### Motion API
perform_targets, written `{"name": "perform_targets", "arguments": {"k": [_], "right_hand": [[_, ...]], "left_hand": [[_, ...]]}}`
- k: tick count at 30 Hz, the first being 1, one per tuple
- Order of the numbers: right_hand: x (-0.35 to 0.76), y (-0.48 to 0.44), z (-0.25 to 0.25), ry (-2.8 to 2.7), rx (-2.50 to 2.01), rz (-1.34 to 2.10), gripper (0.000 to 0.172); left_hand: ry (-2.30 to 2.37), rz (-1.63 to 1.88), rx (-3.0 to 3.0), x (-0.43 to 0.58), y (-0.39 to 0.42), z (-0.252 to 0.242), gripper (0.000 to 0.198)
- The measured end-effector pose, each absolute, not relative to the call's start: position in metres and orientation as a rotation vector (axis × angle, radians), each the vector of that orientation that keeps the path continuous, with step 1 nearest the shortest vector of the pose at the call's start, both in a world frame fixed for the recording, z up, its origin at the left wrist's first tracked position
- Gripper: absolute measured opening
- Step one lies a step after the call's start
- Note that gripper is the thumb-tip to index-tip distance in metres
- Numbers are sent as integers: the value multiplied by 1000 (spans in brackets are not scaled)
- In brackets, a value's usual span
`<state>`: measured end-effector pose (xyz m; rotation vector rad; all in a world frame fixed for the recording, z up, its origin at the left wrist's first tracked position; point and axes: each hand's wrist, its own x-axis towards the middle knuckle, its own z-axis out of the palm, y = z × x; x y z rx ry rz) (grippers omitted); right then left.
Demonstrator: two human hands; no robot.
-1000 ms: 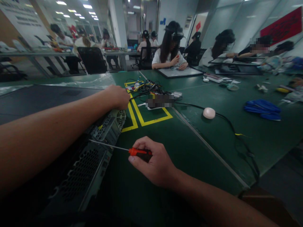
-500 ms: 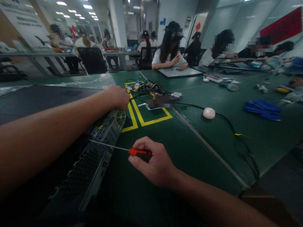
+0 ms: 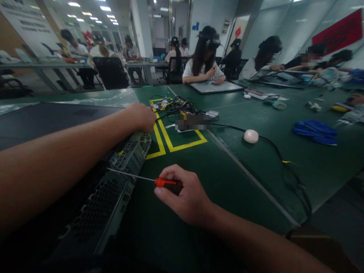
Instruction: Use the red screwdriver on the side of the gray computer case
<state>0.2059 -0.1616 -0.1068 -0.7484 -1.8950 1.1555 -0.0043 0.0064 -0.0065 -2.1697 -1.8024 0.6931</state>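
In my right hand point(image 3: 184, 193) is a screwdriver point(image 3: 165, 182) with an orange and black handle, fingers wrapped around it. Its long thin shaft points left, the tip over the perforated metal side of a computer case point(image 3: 96, 204). My left hand point(image 3: 143, 116) is curled closed at the case's far end, just above a round fan grille point(image 3: 145, 140). What its fingers hold, if anything, is hidden. The left forearm reaches across the case and covers part of it. The case's near end is lost in shadow.
Beyond the left hand lies a tangle of cables point(image 3: 184, 106) by yellow tape marks point(image 3: 187, 145). A pale rounded object point(image 3: 251, 136), a black cable point(image 3: 273, 143) and a blue bundle point(image 3: 315, 132) are on the right. Across the table a person point(image 3: 206, 64) works over a flat panel point(image 3: 216, 88).
Both hands, the screwdriver and the case keep the same positions. In the background, a panel by the people at the right has shifted slightly.
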Motion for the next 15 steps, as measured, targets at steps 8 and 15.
{"name": "perform_targets", "arguments": {"k": [8, 15], "right_hand": [[206, -162, -107, -1898, -767, 1156, 15], [206, -161, -108, -1891, -763, 1160, 16]], "left_hand": [[-1774, 755, -2155, -3, 5, -4, 59], [-1761, 769, -2139, -1, 3, -4, 57]]}}
